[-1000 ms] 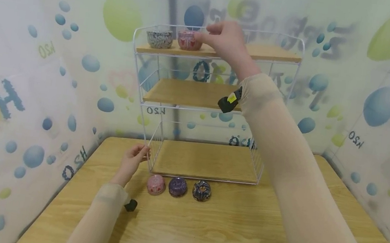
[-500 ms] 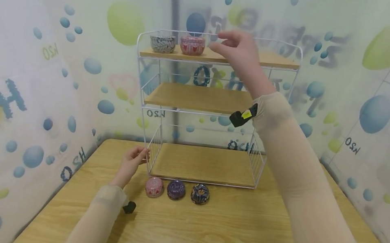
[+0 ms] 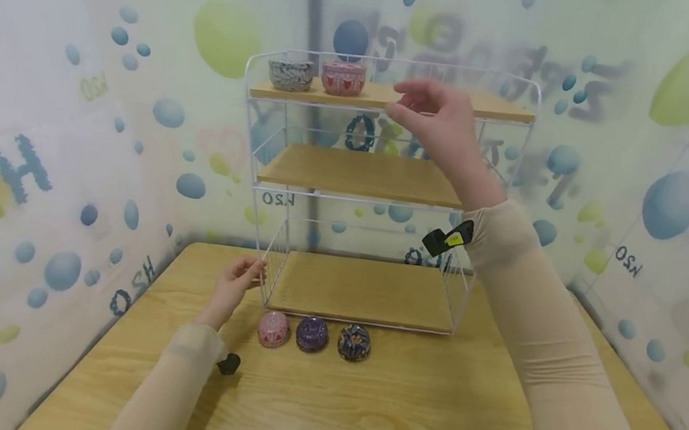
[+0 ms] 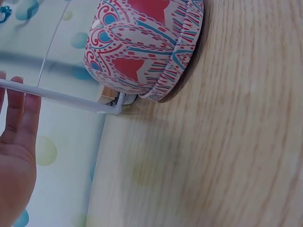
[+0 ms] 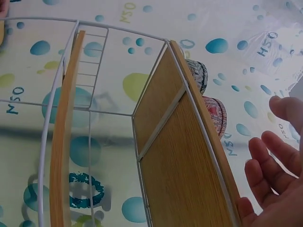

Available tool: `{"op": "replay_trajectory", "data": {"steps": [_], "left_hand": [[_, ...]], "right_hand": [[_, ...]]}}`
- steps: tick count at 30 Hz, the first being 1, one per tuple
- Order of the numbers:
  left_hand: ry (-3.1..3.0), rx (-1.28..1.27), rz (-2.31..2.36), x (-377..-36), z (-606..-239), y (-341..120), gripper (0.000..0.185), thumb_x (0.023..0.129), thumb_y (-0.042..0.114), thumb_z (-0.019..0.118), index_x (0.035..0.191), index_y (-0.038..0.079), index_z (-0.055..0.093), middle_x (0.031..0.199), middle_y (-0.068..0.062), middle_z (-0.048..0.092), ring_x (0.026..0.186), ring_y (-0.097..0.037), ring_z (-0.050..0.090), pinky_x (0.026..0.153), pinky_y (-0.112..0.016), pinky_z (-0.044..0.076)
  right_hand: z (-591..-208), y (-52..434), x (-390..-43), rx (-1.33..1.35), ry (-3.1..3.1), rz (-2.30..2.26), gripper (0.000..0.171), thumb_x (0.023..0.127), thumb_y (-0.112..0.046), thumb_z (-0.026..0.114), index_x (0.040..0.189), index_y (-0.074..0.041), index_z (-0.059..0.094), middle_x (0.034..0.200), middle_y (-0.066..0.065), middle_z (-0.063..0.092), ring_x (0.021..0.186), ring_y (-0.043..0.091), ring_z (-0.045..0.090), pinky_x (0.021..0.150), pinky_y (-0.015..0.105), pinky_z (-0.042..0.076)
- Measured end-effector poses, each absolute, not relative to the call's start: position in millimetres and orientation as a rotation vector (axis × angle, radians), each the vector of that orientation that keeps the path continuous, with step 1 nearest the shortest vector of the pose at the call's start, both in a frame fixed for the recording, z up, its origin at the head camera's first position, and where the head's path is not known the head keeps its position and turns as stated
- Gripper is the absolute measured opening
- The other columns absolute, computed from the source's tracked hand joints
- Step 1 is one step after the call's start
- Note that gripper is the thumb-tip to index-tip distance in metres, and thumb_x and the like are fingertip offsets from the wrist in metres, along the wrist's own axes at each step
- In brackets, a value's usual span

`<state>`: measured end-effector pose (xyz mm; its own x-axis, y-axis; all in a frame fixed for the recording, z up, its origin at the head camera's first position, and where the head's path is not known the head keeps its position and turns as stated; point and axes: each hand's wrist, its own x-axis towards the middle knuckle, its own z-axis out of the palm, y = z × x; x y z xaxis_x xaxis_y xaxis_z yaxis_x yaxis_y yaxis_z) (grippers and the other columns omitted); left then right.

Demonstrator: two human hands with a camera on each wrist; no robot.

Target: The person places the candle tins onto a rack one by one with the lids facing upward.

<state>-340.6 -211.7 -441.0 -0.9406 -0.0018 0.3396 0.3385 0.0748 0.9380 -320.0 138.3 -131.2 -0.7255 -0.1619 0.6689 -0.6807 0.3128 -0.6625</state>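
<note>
In the head view my left hand [image 3: 235,288] grips the lower left post of a white wire rack [image 3: 256,221] with wooden shelves. The left wrist view shows its fingers [image 4: 23,118] behind that post. My right hand [image 3: 438,120] hovers in front of the top shelf [image 3: 496,107], holding nothing, fingers loosely bent and thumb apart. To its left on that shelf sit a pink-and-red patterned round tin [image 3: 343,79] and a grey leaf-patterned one [image 3: 291,75]. On the table before the rack stand a pink tin [image 3: 273,329], a purple tin [image 3: 312,333] and a dark blue floral tin [image 3: 354,343].
The rack stands on a wood-grain table [image 3: 318,415] near the back wall. A middle shelf [image 3: 356,173] and a bottom shelf [image 3: 363,290] lie below the top one. Patterned curtain-like walls [image 3: 143,58] enclose the table at the back and sides.
My right hand has drawn away from the pink-and-red tin on the top shelf, moving right and down. That tin stays beside the grey one. The left hand keeps its place on the post.
</note>
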Motion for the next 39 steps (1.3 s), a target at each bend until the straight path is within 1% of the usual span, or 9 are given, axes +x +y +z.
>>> {"op": "replay_trajectory", "data": {"steps": [4, 12, 19, 26, 28, 31, 33, 35, 39], "left_hand": [[-2.077, -0.352, -1.965, -342, -442, -211, 0.035, 0.101, 0.019, 0.055, 0.108, -0.015, 0.053, 0.098, 0.001, 0.065, 0.086, -0.01, 0.061, 0.083, -0.029, 0.055], [-2.088, -0.376, -1.973, -344, -443, -216, 0.037, 0.101, 0.019, 0.055, 0.109, -0.017, 0.052, 0.095, 0.001, 0.064, 0.086, -0.012, 0.061, 0.083, -0.027, 0.055], [-2.092, -0.364, -1.977, -345, -441, -216, 0.037, 0.101, 0.023, 0.055, 0.109, -0.014, 0.053, 0.105, -0.026, 0.059, 0.087, -0.012, 0.061, 0.083, -0.027, 0.055], [-2.098, -0.359, -1.983, -345, -442, -213, 0.036, 0.101, 0.02, 0.053, 0.11, -0.015, 0.053, 0.109, -0.032, 0.056, 0.087, -0.011, 0.06, 0.084, -0.028, 0.055], [-2.1, -0.36, -1.971, -345, -443, -213, 0.036, 0.101, 0.02, 0.053, 0.11, -0.015, 0.053, 0.108, -0.028, 0.059, 0.087, -0.011, 0.06, 0.085, -0.028, 0.055], [-2.097, -0.369, -1.964, -346, -443, -212, 0.038, 0.101, 0.02, 0.054, 0.111, -0.016, 0.052, 0.1, -0.012, 0.064, 0.088, -0.012, 0.061, 0.084, -0.029, 0.055], [-2.092, -0.377, -1.971, -347, -443, -212, 0.039, 0.101, 0.021, 0.054, 0.111, -0.017, 0.05, 0.096, -0.002, 0.065, 0.088, -0.013, 0.061, 0.085, -0.029, 0.055], [-2.081, -0.38, -1.979, -348, -444, -212, 0.041, 0.101, 0.021, 0.054, 0.111, -0.018, 0.05, 0.093, 0.004, 0.065, 0.088, -0.014, 0.06, 0.085, -0.029, 0.055], [-2.071, -0.38, -1.988, -345, -442, -212, 0.038, 0.101, 0.02, 0.054, 0.11, -0.017, 0.051, 0.092, 0.006, 0.064, 0.088, -0.014, 0.061, 0.086, -0.032, 0.055]], "right_hand": [[-140, 140, -319, 0.783, -2.11, 1.359, 0.035, 0.088, -0.024, 0.073, 0.117, -0.006, 0.067, 0.099, 0.005, 0.066, 0.092, 0.016, 0.058, 0.084, 0.029, 0.046], [-175, 144, -320, 0.761, -2.226, 1.422, 0.036, 0.089, -0.03, 0.072, 0.119, -0.012, 0.066, 0.102, 0.002, 0.065, 0.096, 0.014, 0.057, 0.087, 0.03, 0.045], [-210, 141, -325, 0.796, -2.17, 1.621, 0.032, 0.089, -0.019, 0.072, 0.119, -0.008, 0.066, 0.103, 0.007, 0.064, 0.095, 0.02, 0.061, 0.082, 0.03, 0.051], [-243, 140, -329, 0.859, -2.24, 1.67, 0.04, 0.09, -0.02, 0.071, 0.125, -0.004, 0.061, 0.119, 0.012, 0.063, 0.104, 0.021, 0.06, 0.09, 0.038, 0.05], [-252, 140, -329, 0.879, -2.25, 1.647, 0.04, 0.09, -0.021, 0.071, 0.126, -0.004, 0.061, 0.121, 0.01, 0.063, 0.108, 0.021, 0.058, 0.093, 0.039, 0.048], [-262, 141, -327, 0.925, -2.222, 1.619, 0.038, 0.09, -0.018, 0.07, 0.124, -0.003, 0.062, 0.121, 0.01, 0.063, 0.112, 0.023, 0.056, 0.097, 0.041, 0.045], [-267, 142, -326, 0.951, -2.211, 1.609, 0.037, 0.09, -0.017, 0.07, 0.123, -0.002, 0.062, 0.12, 0.01, 0.064, 0.112, 0.023, 0.056, 0.097, 0.041, 0.045], [-272, 142, -325, 0.984, -2.213, 1.612, 0.036, 0.09, -0.016, 0.07, 0.122, 0.0, 0.062, 0.12, 0.011, 0.064, 0.112, 0.022, 0.057, 0.097, 0.04, 0.045], [-286, 144, -326, 0.994, -2.287, 1.617, 0.036, 0.09, -0.016, 0.07, 0.122, -0.001, 0.062, 0.12, 0.011, 0.063, 0.111, 0.02, 0.057, 0.096, 0.039, 0.046]]}}
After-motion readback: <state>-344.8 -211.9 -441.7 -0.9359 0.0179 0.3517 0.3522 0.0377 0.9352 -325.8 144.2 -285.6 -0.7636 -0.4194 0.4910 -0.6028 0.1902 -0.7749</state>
